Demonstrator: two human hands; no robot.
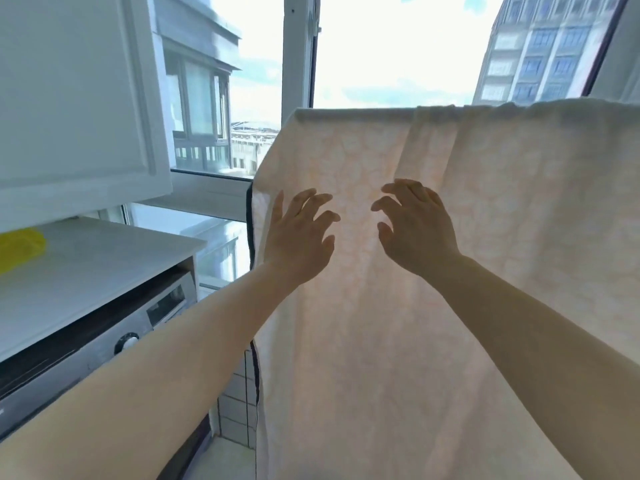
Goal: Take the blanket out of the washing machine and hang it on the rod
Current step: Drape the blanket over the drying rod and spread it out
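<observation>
A pale peach patterned blanket with a dark trimmed left edge hangs draped over a rod; the rod itself is hidden under the fold along the blanket's top. Light from the window shines through the cloth. My left hand and my right hand are raised side by side in front of the hanging blanket, fingers spread and loosely bent, holding nothing. Whether the fingertips touch the fabric cannot be told. The washing machine stands at the lower left under a white counter, its dial and display panel showing.
A white wall cabinet hangs at the upper left above the counter, which carries a yellow object. A window frame stands behind the blanket, with buildings outside. White tiles cover the wall beside the machine.
</observation>
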